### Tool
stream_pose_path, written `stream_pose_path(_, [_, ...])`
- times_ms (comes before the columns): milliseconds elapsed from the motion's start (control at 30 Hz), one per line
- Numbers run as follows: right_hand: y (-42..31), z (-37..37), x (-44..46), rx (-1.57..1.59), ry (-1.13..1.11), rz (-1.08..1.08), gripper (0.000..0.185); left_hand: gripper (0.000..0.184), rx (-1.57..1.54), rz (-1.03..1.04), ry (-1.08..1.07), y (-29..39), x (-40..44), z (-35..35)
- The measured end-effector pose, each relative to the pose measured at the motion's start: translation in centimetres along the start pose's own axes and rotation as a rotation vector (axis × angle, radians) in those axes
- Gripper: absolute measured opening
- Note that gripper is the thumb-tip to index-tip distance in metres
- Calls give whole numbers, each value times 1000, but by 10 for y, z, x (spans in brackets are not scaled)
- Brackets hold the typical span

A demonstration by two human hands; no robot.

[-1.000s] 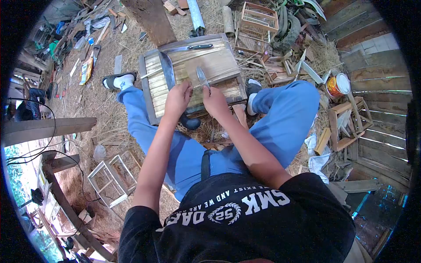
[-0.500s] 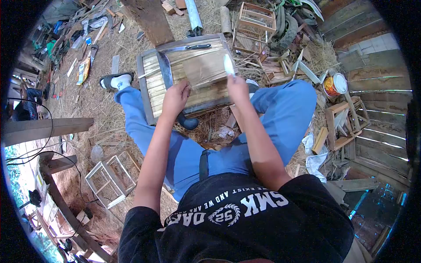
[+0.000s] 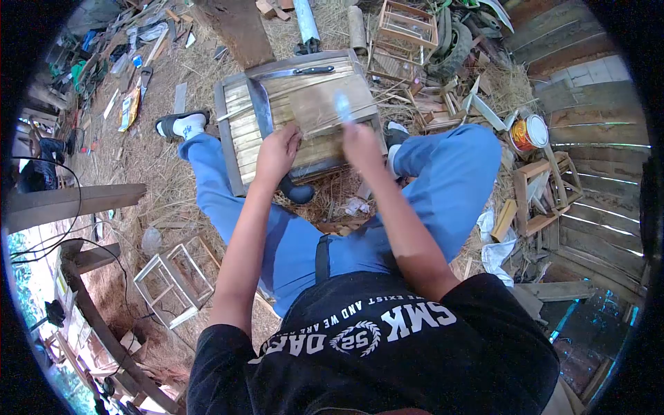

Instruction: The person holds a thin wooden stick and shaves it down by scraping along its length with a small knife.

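A slatted wooden panel with a dark frame lies between my legs. My left hand is pinched at the near left corner of a thin brown sheet on the panel; what its fingers hold is too small to make out. My right hand is closed round a small knife, its blade blurred and pointing away over the sheet's right part. Beside my left hand lies a large curved blade with a dark handle. A black-handled knife rests along the panel's far edge.
A wooden post stands at the panel's far side. Small wooden frames are at the left, with others at the right near a paint can. Wood scraps and straw cover the ground. Part of another person shows at far left.
My right hand with the knife swung from near my left hand out to the right, then came back slightly left and nearer. My left hand has barely moved.
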State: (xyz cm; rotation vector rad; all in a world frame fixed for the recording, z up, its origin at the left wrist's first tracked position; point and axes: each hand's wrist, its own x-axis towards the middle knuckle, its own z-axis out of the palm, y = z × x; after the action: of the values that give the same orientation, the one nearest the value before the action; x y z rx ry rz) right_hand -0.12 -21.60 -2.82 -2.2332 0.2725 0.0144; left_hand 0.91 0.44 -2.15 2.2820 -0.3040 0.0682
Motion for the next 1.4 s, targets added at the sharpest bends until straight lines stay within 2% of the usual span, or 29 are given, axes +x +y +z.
stream_pose_path(67, [-24, 30, -23, -82, -32, -32, 50, 13, -12, -16, -7, -1, -1, 0])
stream_pose_path(200, [-27, 18, -15, -98, -117, -21, 50, 13, 2, 11, 8, 1, -1, -3])
stream_pose_path(267, [-17, -13, -4, 32, -16, 17, 50, 13, 5, 6, 1, 2, -2, -2])
stream_pose_path(333, [-14, -40, 7, 28, 122, 165, 51, 13, -16, 15, -1, 1, -2, -2])
stream_pose_path(400, [7, -32, 13, -73, 159, 145, 52, 13, -10, 17, -2, 4, -4, -2])
stream_pose_path(467, [2, -10, 2, -18, 90, 43, 51, 13, 4, 31, 8, 6, -1, -5])
stream_pose_path(500, [-9, 5, -8, -11, 35, 81, 50, 12, -13, 19, 9, 4, -1, -3])
stream_pose_path(533, [-15, 19, -17, -60, 43, -39, 48, 12, -32, 7, 9, 3, -2, -2])
stream_pose_path(600, [-26, 39, -28, -33, -66, 3, 50, 12, -19, 16, 15, 1, -1, -1])
stream_pose_path(733, [-13, 12, -9, -91, -103, -39, 50, 12, -15, 48, 26, 2, -2, -3])
stream_pose_path(800, [-1, -14, 5, -21, 99, 70, 50, 12, -26, 15, 19, 6, -2, -4])
stream_pose_path(867, [15, -25, 19, -90, 151, 153, 49, 13, -35, -7, 8, 6, -4, -4])
stream_pose_path(933, [2, -21, 5, -36, 147, 149, 48, 14, 31, 5, 25, 7, -3, -3])
stream_pose_path(1000, [0, 9, -9, -33, 21, 7, 46, 14, 61, 21, 31, 5, -1, -2])
stream_pose_path(1067, [-19, 38, -26, -121, -109, -4, 46, 15, 93, 27, 37, 2, -3, -1])
stream_pose_path(1133, [-28, 28, -27, -55, -107, 2, 47, 14, 44, 10, 26, 2, -2, -2])
stream_pose_path(1200, [-22, 8, -15, -10, -198, 57, 49, 13, 36, 22, 42, 4, -2, -2])
stream_pose_path(1233, [-26, -7, -11, 75, -153, 141, 50, 12, 24, 29, 56, 6, -4, -2])
stream_pose_path(1267, [-3, -14, 4, -20, -26, 24, 51, 12, 21, 22, 53, 7, -5, -2])
stream_pose_path(1333, [15, -29, 21, -75, 121, 103, 52, 9, -33, 37, 50, 6, -4, -2])
stream_pose_path(1400, [22, -19, 18, -87, 152, 66, 51, 9, -3, 40, 34, 5, -4, -2])
